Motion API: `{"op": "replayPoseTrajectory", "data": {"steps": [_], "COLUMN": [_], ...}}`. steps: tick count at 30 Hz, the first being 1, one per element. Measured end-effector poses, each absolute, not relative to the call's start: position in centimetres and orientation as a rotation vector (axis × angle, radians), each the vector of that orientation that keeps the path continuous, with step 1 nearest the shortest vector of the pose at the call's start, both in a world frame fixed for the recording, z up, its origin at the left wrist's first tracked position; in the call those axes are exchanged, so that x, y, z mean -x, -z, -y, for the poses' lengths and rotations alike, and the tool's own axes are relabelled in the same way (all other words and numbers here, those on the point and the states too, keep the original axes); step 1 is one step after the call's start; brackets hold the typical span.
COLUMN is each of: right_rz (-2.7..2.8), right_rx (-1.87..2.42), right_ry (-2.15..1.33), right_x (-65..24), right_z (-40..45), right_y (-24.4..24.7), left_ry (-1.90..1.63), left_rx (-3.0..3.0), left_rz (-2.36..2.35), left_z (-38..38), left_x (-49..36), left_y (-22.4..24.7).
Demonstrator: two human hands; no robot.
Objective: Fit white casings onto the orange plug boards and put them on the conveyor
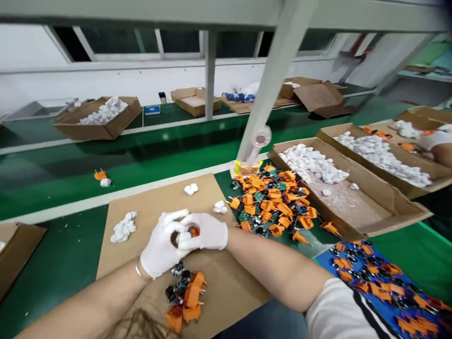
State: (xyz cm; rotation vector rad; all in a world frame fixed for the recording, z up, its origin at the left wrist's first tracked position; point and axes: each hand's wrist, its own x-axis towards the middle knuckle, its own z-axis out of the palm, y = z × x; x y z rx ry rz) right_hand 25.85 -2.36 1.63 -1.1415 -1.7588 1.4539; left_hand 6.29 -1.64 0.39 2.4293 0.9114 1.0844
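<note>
While white lumps [123, 227] lie leftmost on the cardboard sheet [158, 197], our left hand [164, 245] curls beside them, fingertips meeting the other hand's; we cannot tell whether it grips anything. Toward our body from both hands, nearer the left, the cluster of orange housings [193, 295] has its long axis running toward us. Between our hands sits a mostly hidden orange piece [194, 231], axis unreadable, pinched by our right hand [208, 230].
</note>
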Motion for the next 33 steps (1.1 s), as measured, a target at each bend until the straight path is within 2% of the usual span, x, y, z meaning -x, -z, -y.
{"op": "replayPoseTrajectory", "data": {"steps": [6,20,23,29,33], "right_rz": [1.469,1.501,1.497,1.639,1.575], "right_rx": [1.085,1.050,1.086,1.326,1.249], "right_ry": [-1.771,-1.951,-1.939,-1.700,-1.781], "right_x": [-26.3,-27.3,-27.0,-26.2,-26.1], "right_z": [2.6,3.2,3.3,3.9,3.8], "right_y": [-1.2,-0.8,-0.9,-1.0,-1.0], "left_ry": [-0.860,-0.927,-0.940,-1.004,-0.980], "left_rx": [-2.322,-2.133,-2.145,-2.181,-2.172], "left_rz": [-0.700,-0.639,-0.621,-0.620,-0.648], "left_z": [0.9,1.1,1.1,1.4,1.5], "left_x": [-5.7,-6.5,-6.6,-7.0,-6.8], "left_y": [-0.3,0.5,0.3,0.9,1.1]}}
